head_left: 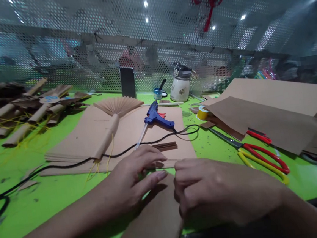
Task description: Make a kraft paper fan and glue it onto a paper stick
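A piece of brown kraft paper extends over the front edge of the green table, between my two hands. My right hand has its fingers curled closed on the paper's right edge. My left hand lies over the upper left of the paper, thumb and fingers stretched forward and apart. Just beyond the hands are some narrow folded paper strips, on a stack of kraft sheets. On that stack also rest a blue glue gun with a glue stick in its back and a pleated paper fan with a rolled handle.
Scissors with red and yellow handles lie on the right, near more kraft sheets. Paper rolls with yellow strings are heaped at the left. A black cord crosses the table. A white bottle stands by the perforated metal screen.
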Action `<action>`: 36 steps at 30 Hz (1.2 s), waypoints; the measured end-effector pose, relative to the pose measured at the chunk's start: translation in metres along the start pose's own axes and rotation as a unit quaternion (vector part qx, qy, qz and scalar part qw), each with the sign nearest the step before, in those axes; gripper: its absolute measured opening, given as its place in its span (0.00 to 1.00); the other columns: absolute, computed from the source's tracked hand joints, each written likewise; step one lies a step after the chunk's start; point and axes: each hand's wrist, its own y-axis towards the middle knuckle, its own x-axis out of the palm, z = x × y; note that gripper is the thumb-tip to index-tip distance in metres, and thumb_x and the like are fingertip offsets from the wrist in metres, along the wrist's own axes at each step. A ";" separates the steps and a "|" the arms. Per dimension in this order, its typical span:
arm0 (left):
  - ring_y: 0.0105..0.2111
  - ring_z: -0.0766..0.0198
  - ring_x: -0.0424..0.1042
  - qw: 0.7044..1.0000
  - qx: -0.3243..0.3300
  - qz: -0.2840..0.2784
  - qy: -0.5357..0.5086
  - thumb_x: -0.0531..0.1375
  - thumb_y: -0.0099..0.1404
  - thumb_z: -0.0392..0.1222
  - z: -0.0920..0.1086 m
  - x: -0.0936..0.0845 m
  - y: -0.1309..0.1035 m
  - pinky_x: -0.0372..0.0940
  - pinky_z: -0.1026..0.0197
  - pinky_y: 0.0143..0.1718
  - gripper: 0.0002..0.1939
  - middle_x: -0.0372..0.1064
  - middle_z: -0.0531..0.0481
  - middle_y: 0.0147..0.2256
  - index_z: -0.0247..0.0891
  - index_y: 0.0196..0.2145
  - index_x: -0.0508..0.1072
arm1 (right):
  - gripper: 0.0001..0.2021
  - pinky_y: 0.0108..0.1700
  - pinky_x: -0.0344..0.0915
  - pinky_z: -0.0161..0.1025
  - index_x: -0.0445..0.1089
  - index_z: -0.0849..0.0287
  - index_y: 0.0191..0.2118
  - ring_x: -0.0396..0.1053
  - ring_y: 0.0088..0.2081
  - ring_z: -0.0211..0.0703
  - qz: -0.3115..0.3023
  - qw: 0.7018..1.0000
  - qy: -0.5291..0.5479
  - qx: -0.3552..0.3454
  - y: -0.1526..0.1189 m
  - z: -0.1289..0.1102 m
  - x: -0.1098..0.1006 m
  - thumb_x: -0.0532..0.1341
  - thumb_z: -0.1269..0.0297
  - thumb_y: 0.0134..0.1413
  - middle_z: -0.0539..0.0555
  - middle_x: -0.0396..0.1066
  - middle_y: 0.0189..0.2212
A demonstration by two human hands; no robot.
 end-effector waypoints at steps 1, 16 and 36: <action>0.44 0.59 0.67 0.999 0.004 0.005 -0.039 0.54 0.65 0.43 0.002 -0.003 0.001 0.62 0.58 0.45 0.11 0.68 0.45 0.44 0.39 0.43 0.72 | 0.08 0.47 0.60 0.35 0.69 0.61 0.37 0.63 0.42 0.39 0.008 1.000 0.018 -0.019 0.000 -0.002 -0.003 0.57 0.78 0.53 0.55 0.69 0.35; 0.37 0.59 0.72 0.885 -0.187 -0.017 -0.427 0.68 0.53 0.43 -0.004 -0.013 0.005 0.64 0.60 0.38 0.21 0.74 0.46 0.40 0.36 0.45 0.75 | 0.12 0.54 0.61 0.44 0.70 0.57 0.45 0.62 0.51 0.43 0.260 0.957 0.119 0.050 0.009 0.007 0.004 0.58 0.75 0.57 0.57 0.65 0.46; 0.44 0.53 0.71 0.916 -0.158 0.114 -0.352 0.65 0.54 0.40 0.003 -0.013 0.003 0.64 0.55 0.44 0.20 0.75 0.42 0.41 0.38 0.46 0.73 | 0.14 0.20 0.45 0.30 0.72 0.66 0.31 0.50 0.17 0.28 0.297 0.804 0.416 0.303 0.024 0.027 0.021 0.67 0.57 0.46 0.44 0.56 0.15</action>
